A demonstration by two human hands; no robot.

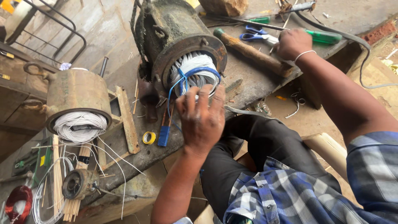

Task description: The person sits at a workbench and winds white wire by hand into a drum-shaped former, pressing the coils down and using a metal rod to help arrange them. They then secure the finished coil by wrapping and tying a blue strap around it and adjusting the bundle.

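Note:
A rusty motor housing [174, 29] lies on a worn workbench [257, 81], its open end full of white windings [195, 66] tied with blue wire [203, 71]. My left hand [202, 118] rests against the lower rim of that opening, fingers spread over the windings. My right hand [292, 43] reaches to the far side of the bench, fingers curled around something by the blue-handled scissors [255, 35] and a green-handled screwdriver [325, 36]. A wooden-handled hammer [253, 53] lies between the motor and that hand.
A second wound stator [78, 103] stands at the left, with white wire trailing down. A small yellow tape roll [149, 137], a blue connector [164, 135], thin wooden sticks [58, 178], a red wire coil [16, 201] and a small rotor part [78, 184] lie nearby. A grey cable [365, 58] runs at right.

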